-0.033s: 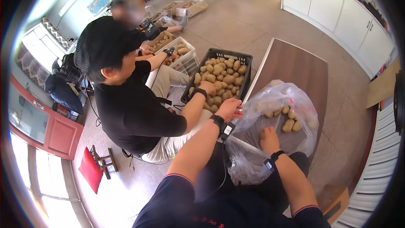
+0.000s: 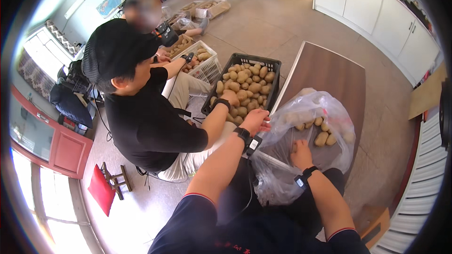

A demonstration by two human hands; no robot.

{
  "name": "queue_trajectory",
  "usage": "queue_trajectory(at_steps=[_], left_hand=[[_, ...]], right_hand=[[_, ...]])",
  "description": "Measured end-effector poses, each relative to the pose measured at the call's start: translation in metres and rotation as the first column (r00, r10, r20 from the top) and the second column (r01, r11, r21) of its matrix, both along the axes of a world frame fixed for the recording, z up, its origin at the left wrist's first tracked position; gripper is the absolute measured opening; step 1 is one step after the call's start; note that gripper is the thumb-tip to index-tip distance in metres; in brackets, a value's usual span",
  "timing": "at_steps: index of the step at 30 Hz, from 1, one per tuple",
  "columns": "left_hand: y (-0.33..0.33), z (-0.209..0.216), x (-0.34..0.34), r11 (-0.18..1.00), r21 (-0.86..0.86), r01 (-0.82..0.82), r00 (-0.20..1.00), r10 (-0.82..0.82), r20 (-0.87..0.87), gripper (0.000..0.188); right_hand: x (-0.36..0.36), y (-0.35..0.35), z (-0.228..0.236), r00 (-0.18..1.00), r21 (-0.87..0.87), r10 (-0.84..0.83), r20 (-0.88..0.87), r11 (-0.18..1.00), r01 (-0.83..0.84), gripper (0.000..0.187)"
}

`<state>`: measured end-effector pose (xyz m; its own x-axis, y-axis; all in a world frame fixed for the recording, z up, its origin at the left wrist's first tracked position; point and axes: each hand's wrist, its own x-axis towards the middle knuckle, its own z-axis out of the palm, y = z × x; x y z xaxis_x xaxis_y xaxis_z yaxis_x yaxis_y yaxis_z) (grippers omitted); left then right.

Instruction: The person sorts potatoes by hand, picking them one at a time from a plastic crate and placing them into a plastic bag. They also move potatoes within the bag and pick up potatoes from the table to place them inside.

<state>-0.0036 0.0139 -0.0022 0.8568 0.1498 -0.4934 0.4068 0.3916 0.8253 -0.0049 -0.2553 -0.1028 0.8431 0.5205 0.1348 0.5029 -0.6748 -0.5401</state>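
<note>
A clear plastic bag point(image 2: 336, 108) lies on the brown tabletop in front of me, with several potatoes point(image 2: 321, 138) in its far part. At the bag's left side, by the table edge, my left hand point(image 2: 255, 121) pinches the film between thumb and fingers. My right hand point(image 2: 300, 154) is closed on the bag's near side, its fingertips partly hidden. Loose, crumpled film hangs over the table's near edge toward my lap. Beyond my left hand stands a black crate point(image 2: 278, 73) full of potatoes.
A co-worker in black point(image 2: 146, 117) sits close on my left, one hand in the black crate. A white crate point(image 2: 209, 69) and boxes of potatoes point(image 2: 214, 7) stand farther off. The brown table point(image 2: 332, 68) extends away from me. A stool with a red cushion point(image 2: 101, 190) is at lower left.
</note>
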Motion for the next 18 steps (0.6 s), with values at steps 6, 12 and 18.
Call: queue_trajectory(at_steps=[6,12,18], left_hand=[[0.000,0.001,0.001,0.999,0.029,0.038,0.999,-0.038,-0.022,0.032],[-0.003,-0.003,-0.001,0.990,0.058,0.125,0.991,-0.121,-0.060,0.038],[-0.010,-0.003,-0.003,0.952,0.048,0.302,0.952,-0.298,-0.072,0.042]], right_hand=[[0.021,0.008,0.011,0.864,0.344,-0.103,-0.492,0.889,0.302,0.041],[0.006,0.029,0.067,0.434,0.384,0.150,-0.889,0.761,0.523,0.031],[0.007,0.051,0.098,0.467,0.474,0.271,-0.842,0.785,0.399,0.036]])
